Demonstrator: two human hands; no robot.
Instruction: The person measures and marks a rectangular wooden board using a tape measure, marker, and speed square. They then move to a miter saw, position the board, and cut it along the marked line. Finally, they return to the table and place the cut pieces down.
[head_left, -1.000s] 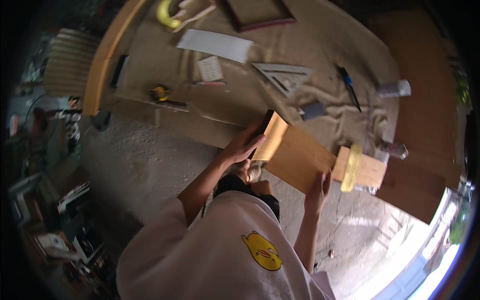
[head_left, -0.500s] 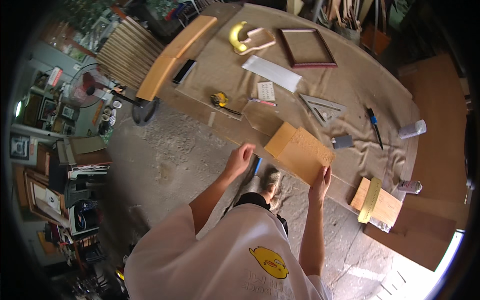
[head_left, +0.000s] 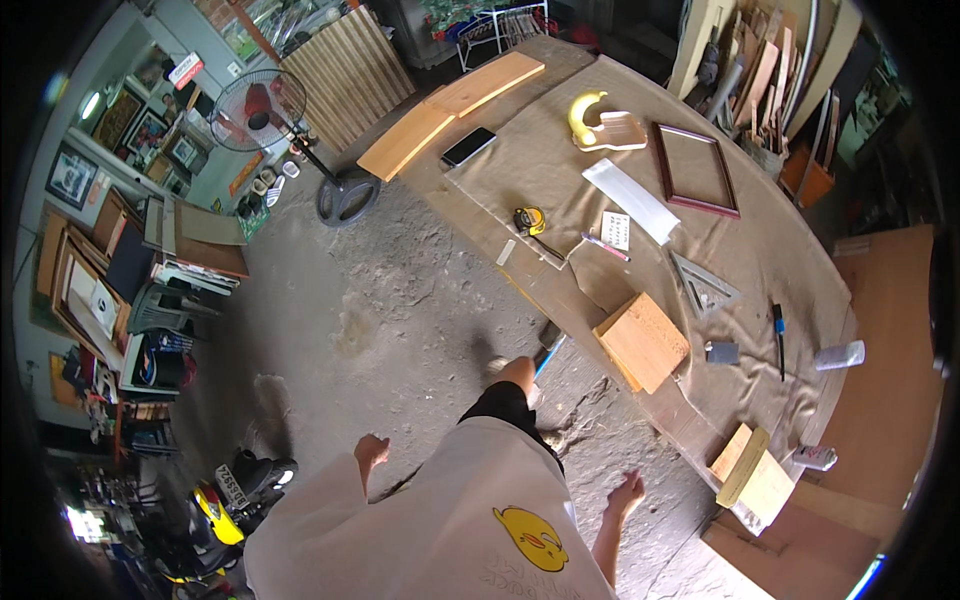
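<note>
My left hand hangs beside my shirt over the floor, fingers curled, nothing seen in it. My right hand is lowered too, over the floor right of my body, its fingers closed with no object showing. Nearest to it on the table are two groups of wood. One is a wooden board lying on another at the table's near edge, with rough marks along its far side. The other is a wooden block with a yellowish strip across it. Both hands are apart from these.
On the cloth lie a tape measure, pen, triangle square, dark picture frame, banana, phone and black marker. A spray can stands right. A fan and motorbike are left.
My right hand has let go of the upper board and dropped down to my side. The board now sits more squarely over the lower one. My left hand has moved down and left.
</note>
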